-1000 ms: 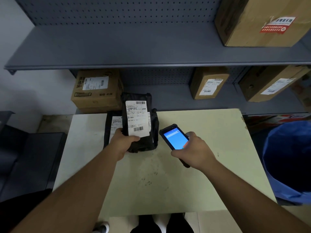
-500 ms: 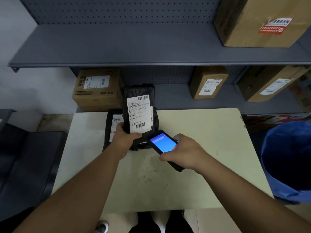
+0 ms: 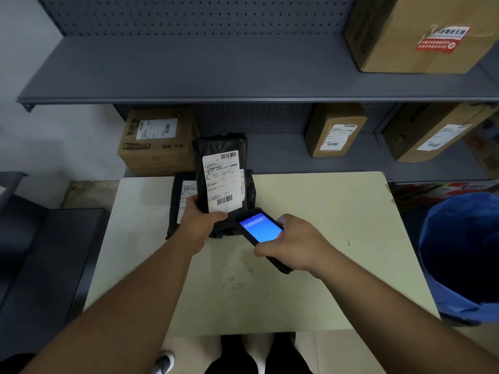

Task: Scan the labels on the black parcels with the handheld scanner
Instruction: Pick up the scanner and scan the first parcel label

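My left hand grips the lower end of a black parcel, holding it upright above the pale table with its white barcode label facing me. My right hand holds the handheld scanner, its blue screen lit, with its top end pointing at the bottom of that label. Under the raised parcel lie other black parcels, one showing part of a white label at the left; another, behind on the right, is mostly hidden.
Grey shelves behind the table carry cardboard boxes: one at back left, two on the lower shelf at right, a big one on the upper shelf. A blue bin stands at the table's right. A dark surface lies left.
My left hand has raised the black parcel and tilted its label toward me. My right hand has brought the scanner left, close under the label.
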